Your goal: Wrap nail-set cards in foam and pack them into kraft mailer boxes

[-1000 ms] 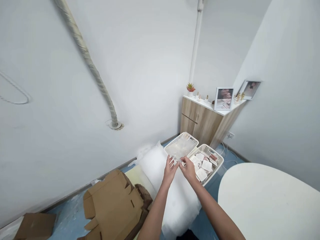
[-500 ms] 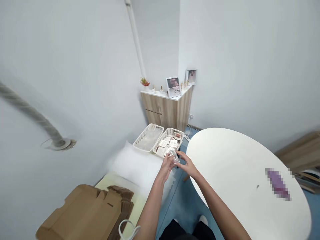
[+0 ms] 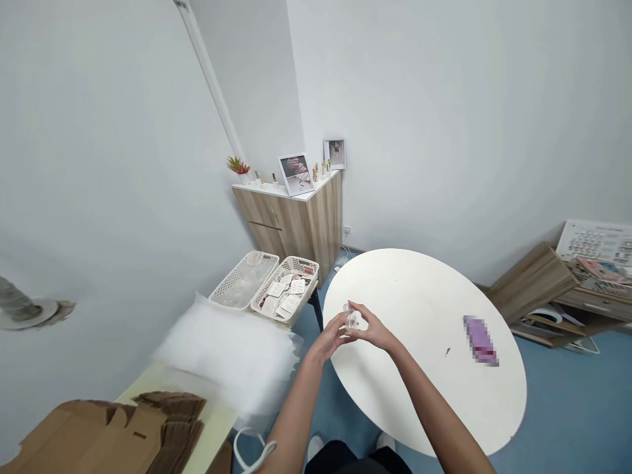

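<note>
Both my hands are in front of me, over the near left edge of the white oval table (image 3: 405, 289). Between them is a small clear plastic package (image 3: 351, 317), whose contents are too small to make out. My left hand (image 3: 330, 339) grips it from the left with bent fingers. Thumb and fingers of my right hand (image 3: 374, 330) pinch it from the right. Beyond my left hand, a white basket (image 3: 307, 291) holds several white cards and small packets. A second white basket (image 3: 228, 282) beside it contains clear plastic bags.
A stack of white translucent sheets (image 3: 227, 355) and folded brown cardboard boxes (image 3: 108, 441) lie on the left-hand table. On the oval table is a purple blurred-out item (image 3: 480, 340). A wooden cabinet (image 3: 291, 227) stands in the corner, and a wooden shelf unit (image 3: 538, 283) at right.
The view has turned right, so the baskets and cabinet sit further left. My hands, still holding the package, have moved from beside the basket to over the oval table's edge.
</note>
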`<state>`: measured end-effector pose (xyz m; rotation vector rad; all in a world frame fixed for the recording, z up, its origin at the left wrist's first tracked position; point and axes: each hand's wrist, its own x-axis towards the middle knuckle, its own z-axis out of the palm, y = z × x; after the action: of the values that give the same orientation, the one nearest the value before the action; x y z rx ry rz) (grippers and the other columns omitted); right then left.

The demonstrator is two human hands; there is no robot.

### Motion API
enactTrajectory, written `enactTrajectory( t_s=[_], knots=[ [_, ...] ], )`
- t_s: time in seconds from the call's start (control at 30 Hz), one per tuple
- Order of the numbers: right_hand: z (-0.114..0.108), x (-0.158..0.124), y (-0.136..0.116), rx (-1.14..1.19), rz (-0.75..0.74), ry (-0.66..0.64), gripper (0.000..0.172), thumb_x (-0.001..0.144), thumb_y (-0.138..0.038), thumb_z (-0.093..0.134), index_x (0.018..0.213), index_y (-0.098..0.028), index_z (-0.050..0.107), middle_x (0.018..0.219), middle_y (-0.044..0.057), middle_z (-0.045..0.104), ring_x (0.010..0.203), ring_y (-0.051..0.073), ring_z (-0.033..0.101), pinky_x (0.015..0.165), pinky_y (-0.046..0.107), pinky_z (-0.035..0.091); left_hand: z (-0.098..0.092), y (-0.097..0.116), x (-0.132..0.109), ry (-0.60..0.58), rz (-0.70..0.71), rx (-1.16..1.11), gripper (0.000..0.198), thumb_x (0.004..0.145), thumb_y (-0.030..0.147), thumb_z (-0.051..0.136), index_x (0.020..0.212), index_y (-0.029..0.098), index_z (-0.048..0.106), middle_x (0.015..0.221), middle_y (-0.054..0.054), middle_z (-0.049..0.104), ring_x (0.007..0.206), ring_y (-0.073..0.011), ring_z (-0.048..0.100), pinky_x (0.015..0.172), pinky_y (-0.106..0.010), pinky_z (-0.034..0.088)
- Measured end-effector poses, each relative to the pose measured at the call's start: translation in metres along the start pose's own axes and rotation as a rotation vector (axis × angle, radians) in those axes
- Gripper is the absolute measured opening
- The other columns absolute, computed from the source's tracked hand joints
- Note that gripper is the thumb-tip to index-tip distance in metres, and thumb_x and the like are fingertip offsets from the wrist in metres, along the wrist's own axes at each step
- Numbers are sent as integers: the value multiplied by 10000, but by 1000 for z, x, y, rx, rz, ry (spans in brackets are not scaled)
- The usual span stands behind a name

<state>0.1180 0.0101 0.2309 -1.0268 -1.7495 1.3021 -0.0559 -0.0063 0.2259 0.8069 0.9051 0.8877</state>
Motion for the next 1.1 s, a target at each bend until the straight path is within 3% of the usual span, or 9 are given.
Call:
enactTrajectory(
  t_s=[0.07, 0.13, 0.23, 0.33, 0.47, 0.63, 0.73, 0.83, 1.1],
  knots=[
    [-22, -9, 9, 85, 121, -6, 668, 814, -555, 628, 1418, -356, 425, 1501, 55, 408, 1356, 247, 405, 1051, 458, 409, 12, -11, 10, 74, 102, 177, 679, 745, 492, 724, 1332, 233, 503, 1255, -122, 563, 1109, -250, 584, 941, -414, 491],
    [-42, -21, 20, 192, 274, 18, 557, 884, -604, 486, 1376, -343, 482, 1475, 66, 446, 1279, 244, 498, 964, 432, 488, 26, -23, 22, 124, 248, 392, 761, 678, 401, 794, 1356, 258, 479, 1320, -118, 507, 1210, -270, 511, 999, -426, 454],
    [-67, -41, 36, 355, 449, 8, 553, 894, -648, 418, 1253, -267, 596, 1314, 105, 590, 1053, 228, 642, 862, 403, 551, 53, -45, 39, 66, 432, 625, 742, 700, 322, 768, 1376, 296, 464, 1369, -93, 466, 1287, -266, 442, 1068, -430, 397],
    [-87, -63, 50, 486, 501, 8, 544, 882, -650, 450, 1183, -237, 638, 1195, 101, 654, 965, 206, 664, 846, 384, 564, 84, -67, 53, 24, 461, 689, 725, 743, 288, 718, 1407, 315, 427, 1405, -79, 440, 1319, -257, 419, 1095, -427, 368],
    [-109, -92, 68, 569, 507, 121, 497, 857, -614, 534, 1142, -228, 668, 1132, 85, 676, 971, 204, 654, 856, 387, 561, 118, -89, 65, -7, 347, 622, 760, 730, 330, 744, 1416, 337, 416, 1468, -78, 385, 1362, -279, 371, 1095, -455, 363],
    [-121, -112, 86, 494, 462, 258, 499, 836, -588, 576, 1214, -270, 650, 1193, 62, 661, 1042, 223, 630, 858, 392, 555, 148, -105, 68, -3, 28, 231, 643, 815, 498, 667, 1401, 351, 448, 1526, -76, 356, 1391, -307, 350, 1051, -445, 418],
    [-115, -121, 98, 283, 406, 334, 556, 821, -579, 597, 1279, -263, 615, 1207, 69, 668, 1064, 241, 621, 885, 408, 536, 163, -118, 70, 90, -77, 54, 600, 831, 586, 611, 1360, 330, 495, 1452, -89, 466, 1331, -295, 443, 994, -424, 470],
    [-103, -136, 109, 98, 346, 400, 567, 864, -585, 526, 1327, -261, 574, 1247, 75, 655, 1067, 245, 626, 905, 409, 523, 171, -132, 74, 154, -144, -17, 603, 774, 585, 683, 1291, 298, 568, 1372, -103, 547, 1266, -291, 514, 957, -413, 495],
    [-74, -175, 130, -91, 319, 545, 550, 953, -556, 342, 1388, -260, 503, 1392, 65, 553, 1280, 238, 515, 1073, 417, 407, 181, -168, 70, 221, -243, -3, 573, 718, 527, 766, 1215, 264, 653, 1336, -111, 581, 1227, -290, 538, 864, -345, 536]
  ],
)
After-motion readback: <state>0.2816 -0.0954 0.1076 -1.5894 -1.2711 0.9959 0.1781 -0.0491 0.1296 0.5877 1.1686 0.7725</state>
